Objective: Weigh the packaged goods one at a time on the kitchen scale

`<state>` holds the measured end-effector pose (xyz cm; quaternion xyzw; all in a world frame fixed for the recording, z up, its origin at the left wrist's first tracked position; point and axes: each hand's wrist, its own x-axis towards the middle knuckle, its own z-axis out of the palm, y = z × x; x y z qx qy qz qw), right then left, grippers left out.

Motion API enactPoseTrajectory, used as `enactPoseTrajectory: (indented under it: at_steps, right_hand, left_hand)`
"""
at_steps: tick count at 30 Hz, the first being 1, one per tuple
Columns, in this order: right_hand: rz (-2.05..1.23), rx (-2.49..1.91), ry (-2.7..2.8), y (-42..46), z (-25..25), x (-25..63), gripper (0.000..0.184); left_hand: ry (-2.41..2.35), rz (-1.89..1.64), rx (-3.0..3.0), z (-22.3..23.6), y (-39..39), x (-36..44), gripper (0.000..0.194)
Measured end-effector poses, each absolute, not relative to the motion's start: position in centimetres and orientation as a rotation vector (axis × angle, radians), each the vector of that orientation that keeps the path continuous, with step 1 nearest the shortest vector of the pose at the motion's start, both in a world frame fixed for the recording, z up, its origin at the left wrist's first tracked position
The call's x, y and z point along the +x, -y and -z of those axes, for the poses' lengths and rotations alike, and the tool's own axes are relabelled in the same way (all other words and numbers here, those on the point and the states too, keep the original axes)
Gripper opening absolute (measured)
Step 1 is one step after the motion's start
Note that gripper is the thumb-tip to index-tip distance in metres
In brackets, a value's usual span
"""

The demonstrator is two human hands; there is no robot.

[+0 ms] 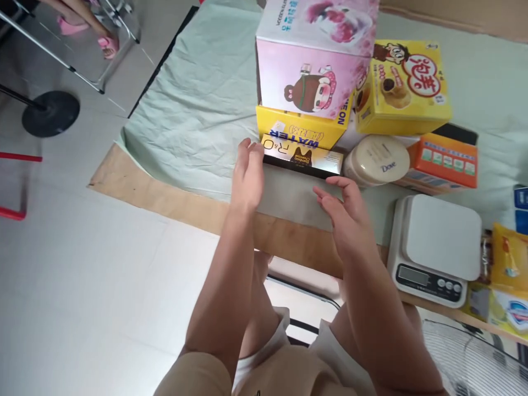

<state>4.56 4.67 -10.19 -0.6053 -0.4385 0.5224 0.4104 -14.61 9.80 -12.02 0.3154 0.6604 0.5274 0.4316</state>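
Observation:
A slim gold-and-black box printed "R&O Bamboo Charcoal" (303, 157) lies along the front of a yellow box lettered "WATER" (303, 127). My left hand (248, 179) rests at the slim box's left end, its fingers stretched out and touching or nearly touching that end. Near the opposite end, my right hand (348, 214) is held with fingers apart and nothing in them. A pink box with a cartoon figure (307, 82) sits above the yellow box. Just right of the slim box is a round cream Dove jar (377, 159).
Behind the jar are a yellow snack box (406, 91) and an orange box (447, 162). A white kitchen scale (443, 236) stands at the table's front right, beside yellow packets (509, 258). Pale green cloth (193, 110) covers the table. A fan guard (474, 357) is below right.

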Motion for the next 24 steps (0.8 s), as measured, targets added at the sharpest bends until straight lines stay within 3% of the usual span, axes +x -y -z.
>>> enactPoseTrajectory:
  at_steps: [4,9,13,18,21,24]
  right_hand:
    - [-1.293,-1.555,1.101,-5.1,11.0,4.2,0.047]
    - [-1.332,-1.464,1.145,-4.4,10.9,4.1,0.037]
    - [-1.271,-1.407,1.232,-3.1,9.3,4.2,0.033]
    - [-1.072,-1.346,1.388,-0.5,6.2,6.1,0.034]
    - [-0.966,-1.299,1.44,0.6,4.9,8.5,0.038]
    - [-0.822,-1.286,1.364,0.8,4.2,11.4,0.039]
  left_hand:
    - [-1.638,-1.357,0.924,12.1,-9.8,-14.9,0.027]
    - [-1.741,-1.516,0.954,11.9,-9.7,-15.7,0.043]
    - [-1.695,-1.604,0.917,11.1,-8.2,-15.2,0.024]
    - [-1.571,-1.961,0.923,9.5,-5.6,-13.1,0.01]
    - [-1.454,-2.181,1.116,8.7,-4.4,-11.0,0.018]
    - [-1.281,-2.078,1.341,8.7,-3.2,-7.5,0.024]
